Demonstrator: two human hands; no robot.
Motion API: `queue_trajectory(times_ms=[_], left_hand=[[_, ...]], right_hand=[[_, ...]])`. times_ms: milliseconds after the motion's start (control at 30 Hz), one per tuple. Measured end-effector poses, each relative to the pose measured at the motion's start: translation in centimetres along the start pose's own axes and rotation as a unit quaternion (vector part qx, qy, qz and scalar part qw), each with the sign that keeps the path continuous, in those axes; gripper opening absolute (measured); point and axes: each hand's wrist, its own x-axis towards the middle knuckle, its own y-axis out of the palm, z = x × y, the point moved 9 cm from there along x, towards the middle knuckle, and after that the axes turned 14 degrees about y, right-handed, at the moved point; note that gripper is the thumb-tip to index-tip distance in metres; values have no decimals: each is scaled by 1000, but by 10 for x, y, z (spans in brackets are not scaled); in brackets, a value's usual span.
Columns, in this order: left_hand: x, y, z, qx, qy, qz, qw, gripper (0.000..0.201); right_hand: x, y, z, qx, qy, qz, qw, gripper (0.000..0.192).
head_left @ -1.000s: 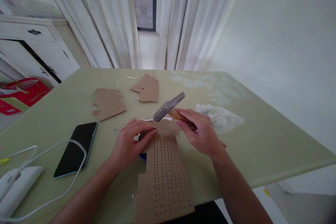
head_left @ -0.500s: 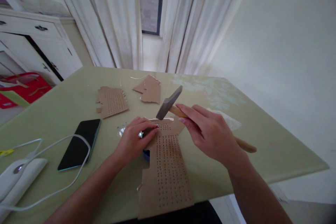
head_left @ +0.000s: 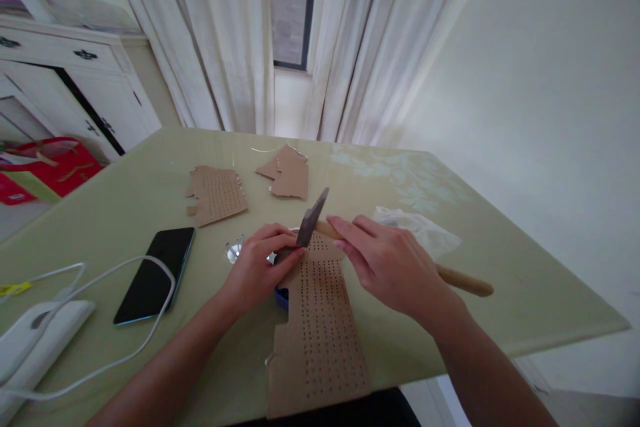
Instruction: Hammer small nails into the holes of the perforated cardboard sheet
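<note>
Perforated cardboard strip (head_left: 317, 330) is lying at lower centre of the frame on the green desk (head_left: 500, 267), its near end overhanging the desk edge. Left hand (head_left: 260, 263) is pressing down on the strip's top-left corner, fingers (head_left: 287, 255) bunched together at the edge; whether they're pinching something small there, can't tell. Right hand (head_left: 395, 267) is coming in from the lower right, forearm angled up-left, fingers wrapped tight around the wooden handle of a hammer (head_left: 313, 219). Hammer head is sitting just above the strip's top edge, next to the left fingertips. Blue object (head_left: 281, 295) is poking out under the strip's left side, below the left hand.
</note>
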Motion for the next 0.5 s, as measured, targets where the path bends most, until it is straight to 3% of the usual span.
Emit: queue_trajectory(times_ms=[100,267,433,500], left_hand=[[0,0,1,8,-3,7,1000,12],[-2,-3,0,16,4,1,1000,8],[-6,-4,4,29,-23,10,999,28],[-7,-4,6,27,-35,12,999,31]], right_hand=[[-2,6,2,-26,-8,25,999,38],[-2,-4,-6,39,28,-40,998,43],[-7,26,0,-27,3,54,998,41],[-8,27,-1,-15,3,46,999,40]])
